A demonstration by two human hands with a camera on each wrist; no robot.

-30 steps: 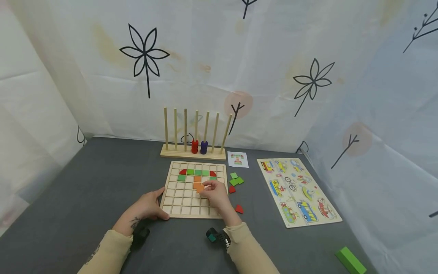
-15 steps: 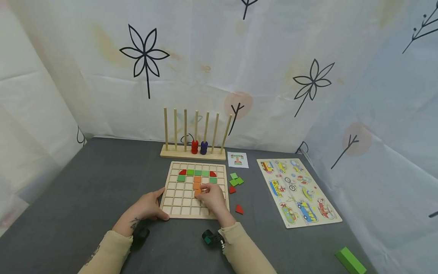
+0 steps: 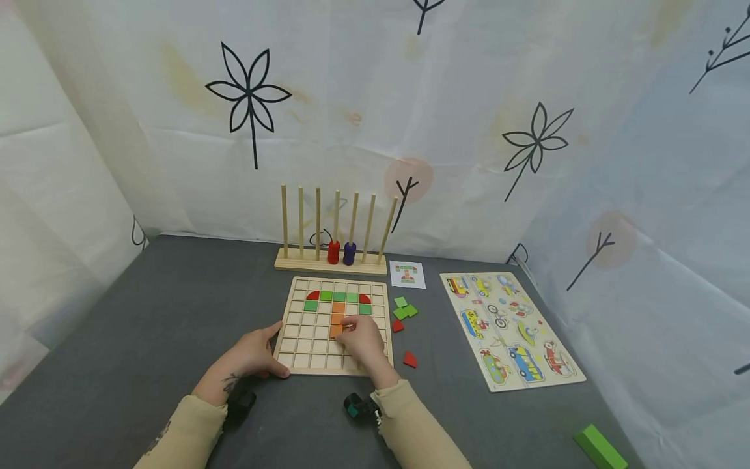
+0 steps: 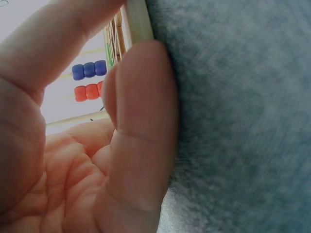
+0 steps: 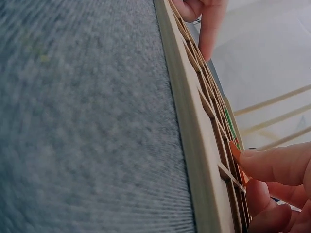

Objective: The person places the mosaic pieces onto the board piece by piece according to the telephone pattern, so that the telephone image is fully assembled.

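Observation:
A light wooden grid board (image 3: 301, 343) lies on the table. My left hand (image 3: 253, 352) holds its near left corner, thumb at the front edge and a finger at the left side. My right hand (image 3: 364, 339) pinches an orange square tile (image 3: 336, 331) at the board; the right wrist view shows this orange tile (image 5: 235, 151) tilted at a fingertip. Directly above it on the grid are other orange tiles (image 3: 338, 312). Farther up runs a row of green tiles (image 3: 338, 296), with a red rounded tile (image 3: 313, 296) at the left end and another at the right.
Loose green tiles (image 3: 404, 311) and two red tiles lie right of the board. Behind stands a peg rack (image 3: 305, 260) with red and purple beads. A pattern card (image 3: 407, 274), a picture puzzle (image 3: 510, 332) and a green block (image 3: 600, 446) are farther right.
My right hand has moved slightly left and toward me, bringing the orange tile down below the other orange tiles. My left hand has stayed at the board's corner.

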